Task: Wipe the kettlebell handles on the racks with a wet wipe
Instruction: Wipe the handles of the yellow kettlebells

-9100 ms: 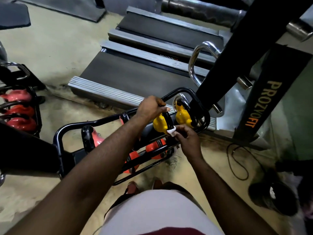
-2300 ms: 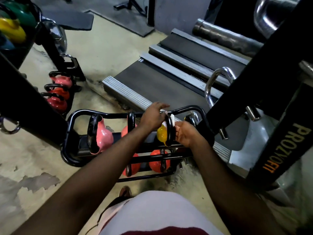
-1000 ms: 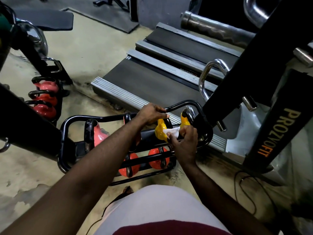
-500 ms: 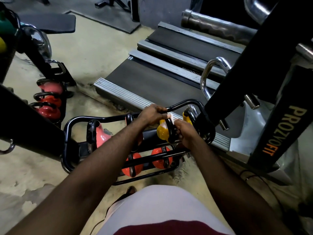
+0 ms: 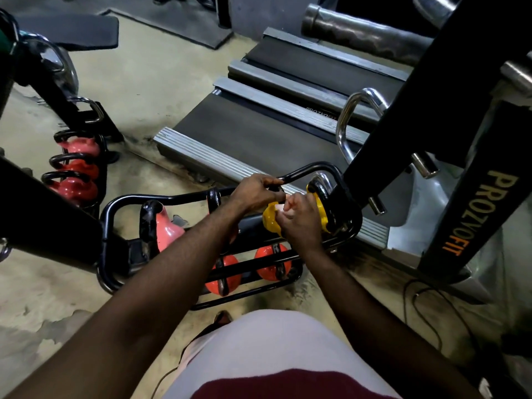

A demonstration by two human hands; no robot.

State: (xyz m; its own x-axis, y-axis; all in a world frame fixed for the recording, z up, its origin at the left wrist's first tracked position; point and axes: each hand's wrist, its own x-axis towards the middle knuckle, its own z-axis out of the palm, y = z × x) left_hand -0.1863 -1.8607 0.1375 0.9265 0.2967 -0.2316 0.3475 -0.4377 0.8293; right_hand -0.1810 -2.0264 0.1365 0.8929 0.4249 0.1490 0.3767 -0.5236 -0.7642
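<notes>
A low black rack (image 5: 121, 203) holds two yellow kettlebells at its right end, a pink one (image 5: 167, 230) at the left and orange ones (image 5: 270, 264) on the lower tier. My left hand (image 5: 254, 191) grips the black handle of the nearer yellow kettlebell (image 5: 270, 221) beside the rack's top rail. My right hand (image 5: 300, 220) pinches a white wet wipe (image 5: 280, 208) against that kettlebell, covering most of its handle. The second yellow kettlebell (image 5: 321, 205) sits just right of my right hand.
A treadmill deck (image 5: 259, 131) lies behind the rack. A black machine upright (image 5: 403, 110) with chrome pegs leans over the rack's right end. Another rack of red kettlebells (image 5: 74, 174) stands at the left. A dark beam (image 5: 43, 214) crosses the lower left; a cable (image 5: 426, 306) lies on the floor.
My right hand has come down the handle with the wipe, from its top to the yellow body. My left hand keeps its grip. The camera shifted slightly.
</notes>
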